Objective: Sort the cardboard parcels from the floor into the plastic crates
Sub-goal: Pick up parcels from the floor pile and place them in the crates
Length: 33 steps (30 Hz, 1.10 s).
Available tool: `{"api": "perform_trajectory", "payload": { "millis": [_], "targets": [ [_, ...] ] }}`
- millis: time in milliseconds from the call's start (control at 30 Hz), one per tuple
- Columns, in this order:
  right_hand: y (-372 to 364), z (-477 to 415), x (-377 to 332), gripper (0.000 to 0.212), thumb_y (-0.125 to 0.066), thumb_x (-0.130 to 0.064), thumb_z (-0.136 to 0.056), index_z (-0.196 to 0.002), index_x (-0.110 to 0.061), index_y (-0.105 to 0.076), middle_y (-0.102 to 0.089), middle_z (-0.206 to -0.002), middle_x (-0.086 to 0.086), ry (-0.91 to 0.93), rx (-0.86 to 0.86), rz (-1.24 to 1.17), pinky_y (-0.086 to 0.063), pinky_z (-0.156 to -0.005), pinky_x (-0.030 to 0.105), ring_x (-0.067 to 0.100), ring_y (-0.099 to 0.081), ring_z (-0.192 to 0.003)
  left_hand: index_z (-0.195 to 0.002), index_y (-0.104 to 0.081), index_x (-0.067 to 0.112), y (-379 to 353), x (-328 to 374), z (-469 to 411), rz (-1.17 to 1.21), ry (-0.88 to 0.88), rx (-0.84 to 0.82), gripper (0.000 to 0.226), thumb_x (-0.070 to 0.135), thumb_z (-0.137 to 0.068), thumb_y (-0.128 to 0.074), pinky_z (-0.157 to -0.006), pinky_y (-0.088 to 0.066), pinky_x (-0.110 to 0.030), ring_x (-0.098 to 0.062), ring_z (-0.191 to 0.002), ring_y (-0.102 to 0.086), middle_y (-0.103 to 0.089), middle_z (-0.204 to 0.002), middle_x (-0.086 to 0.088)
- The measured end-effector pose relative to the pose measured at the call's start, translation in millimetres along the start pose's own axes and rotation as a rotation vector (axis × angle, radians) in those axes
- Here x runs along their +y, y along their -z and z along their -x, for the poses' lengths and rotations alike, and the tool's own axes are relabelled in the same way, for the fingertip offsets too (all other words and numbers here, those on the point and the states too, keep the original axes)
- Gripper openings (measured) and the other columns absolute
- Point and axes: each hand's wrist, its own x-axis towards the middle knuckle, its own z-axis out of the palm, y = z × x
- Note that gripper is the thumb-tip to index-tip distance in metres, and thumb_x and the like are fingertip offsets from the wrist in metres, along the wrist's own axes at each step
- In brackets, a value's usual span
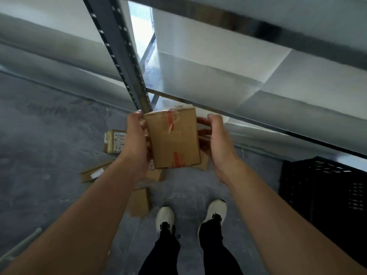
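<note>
While the taped cardboard parcel hangs in the air before the shelving, the left hand grips its left side and the right hand curls round its right, with more parcels scattered on the floor below and a black crate standing at right.

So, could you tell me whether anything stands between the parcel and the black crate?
Nothing visible does: past the right hand beside the parcel, only bare floor lies before the crate.
</note>
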Motion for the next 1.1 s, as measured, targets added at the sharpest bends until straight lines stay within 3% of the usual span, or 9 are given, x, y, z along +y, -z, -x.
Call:
{"api": "perform_trajectory", "payload": {
  "millis": [233, 400, 500, 567, 667, 733, 833, 967, 1100],
  "targets": [
    [12.4, 102.3, -95.1, 0.047, -0.038, -0.043, -0.112, -0.09, -0.016, -0.07, -0.075, -0.075, -0.009, 0.125, 0.001, -0.107, -0.053, -0.092, 0.037, 0.017, -0.067, -0.093, -0.093, -0.059, 0.016, 1.0, 89.6, 96.9, 0.009, -0.1, -0.123, 0.045, 0.057, -0.096, -0.042, -0.071, -0.045, -0.039, -0.023, -0.073, -0.055, -0.062, -0.075, -0.004],
    [25.2, 172.8, -138.6, 0.036, -0.042, -0.042, -0.109, -0.101, -0.011, -0.06, -0.068, -0.098, 0.011, 0.272, 0.039, -0.12, -0.055, -0.083, 0.036, 0.023, -0.065, -0.093, -0.084, -0.056, 0.017, -6.4, 125.5, 172.7, -0.02, -0.188, -0.202, 0.038, 0.052, -0.095, -0.046, -0.063, -0.05, -0.031, -0.013, -0.06, -0.062, -0.067, -0.072, 0.002],
    [42.4, 214.1, -157.5, 0.024, -0.054, -0.029, -0.11, -0.094, -0.012, -0.057, -0.064, -0.09, -0.001, 0.399, 0.104, -0.049, -0.051, -0.07, 0.021, 0.002, -0.062, -0.078, -0.072, -0.053, 0.021, -13.1, 140.2, 212.7, -0.02, -0.249, -0.249, 0.036, 0.049, -0.095, -0.048, -0.055, -0.044, -0.026, -0.007, -0.043, -0.056, -0.061, -0.057, 0.008],
    [57.0, 245.8, -168.4, 0.018, -0.059, -0.025, -0.111, -0.1, -0.01, -0.06, -0.067, -0.094, -0.005, 0.455, 0.129, -0.019, -0.048, -0.058, 0.01, -0.01, -0.06, -0.068, -0.074, -0.054, 0.021, -17.7, 148.2, 242.8, -0.027, -0.28, -0.284, 0.035, 0.049, -0.094, -0.048, -0.054, -0.046, -0.026, -0.008, -0.046, -0.058, -0.063, -0.06, 0.007],
    [78.0, 293.4, -187.5, 0.03, -0.064, -0.046, -0.106, -0.115, -0.018, -0.059, -0.068, -0.114, -0.01, 0.501, 0.145, -0.032, -0.051, -0.057, 0.005, -0.019, -0.066, -0.079, -0.084, -0.065, 0.02, -26.0, 160.9, 288.9, -0.026, -0.345, -0.363, 0.03, 0.043, -0.092, -0.049, -0.064, -0.05, -0.032, -0.015, -0.067, -0.065, -0.07, -0.079, 0.002],
    [91.9, 321.0, -201.4, 0.037, -0.07, -0.053, -0.099, -0.12, -0.025, -0.058, -0.068, -0.118, -0.014, 0.535, 0.174, -0.066, -0.058, -0.064, 0.009, -0.015, -0.07, -0.089, -0.1, -0.075, 0.019, -32.5, 170.4, 319.6, -0.041, -0.42, -0.42, 0.03, 0.032, -0.094, -0.049, -0.075, -0.052, -0.037, -0.019, -0.089, -0.07, -0.075, -0.097, 0.001],
    [111.7, 353.5, -217.7, 0.039, -0.075, -0.049, -0.096, -0.127, -0.029, -0.06, -0.072, -0.125, -0.01, 0.578, 0.233, -0.183, -0.066, -0.097, 0.039, 0.008, -0.074, -0.112, -0.115, -0.076, 0.026, -41.1, 185.7, 351.8, -0.151, -0.594, -0.489, 0.03, 0.01, -0.098, -0.058, -0.095, -0.054, -0.044, -0.021, -0.112, -0.069, -0.075, -0.115, 0.003],
    [129.5, 383.5, -225.6, 0.032, -0.064, -0.036, -0.107, -0.136, -0.023, -0.061, -0.076, -0.127, -0.007, 0.63, 0.214, -0.4, -0.062, -0.105, 0.047, 0.014, -0.075, -0.117, -0.129, -0.068, 0.025, -48.9, 206.8, 379.2, -0.073, -0.619, -0.576, 0.051, 0.014, -0.081, -0.083, -0.088, -0.06, -0.044, -0.028, -0.108, -0.072, -0.072, -0.119, -0.008],
    [143.7, 399.2, -228.8, 0.032, -0.06, -0.028, -0.111, -0.142, -0.028, -0.061, -0.079, -0.126, -0.005, 0.667, 0.224, -0.439, -0.061, -0.105, 0.053, 0.021, -0.074, -0.122, -0.132, -0.062, 0.009, -61.2, 218.6, 407.6, -0.115, -0.478, -0.819, 0.053, 0.024, -0.084, -0.079, -0.103, -0.053, -0.05, -0.028, -0.108, -0.072, -0.075, -0.119, -0.011]
  ]
}}
